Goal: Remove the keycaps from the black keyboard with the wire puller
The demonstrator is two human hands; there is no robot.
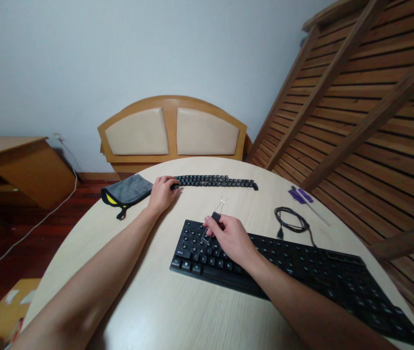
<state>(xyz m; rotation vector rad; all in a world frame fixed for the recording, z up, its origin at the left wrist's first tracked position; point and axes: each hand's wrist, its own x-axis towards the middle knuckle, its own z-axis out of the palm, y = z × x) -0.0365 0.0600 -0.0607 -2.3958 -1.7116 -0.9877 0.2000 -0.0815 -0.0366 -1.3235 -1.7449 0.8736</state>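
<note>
A black keyboard (283,257) lies slantwise on the table, with many of its keycaps off and bare switches showing; keys remain along its lower left rows. Over its left part, my right hand (230,238) is closed on a keycap puller (215,217) with a black handle and wire loops at both ends. Farther back, loose black keycaps (210,181) stand lined up in rows. My left hand (163,193) is at the left end of these rows, fingers closed around a black keycap (174,186) at the tabletop.
A grey cloth (128,190) with black edging and a yellow underside lies left of my left hand. A coiled black cable (292,221) rests behind the keyboard. Purple brush-like tools (301,195) lie at the right edge of the round table (148,301). Wooden slats (367,121) lean at right.
</note>
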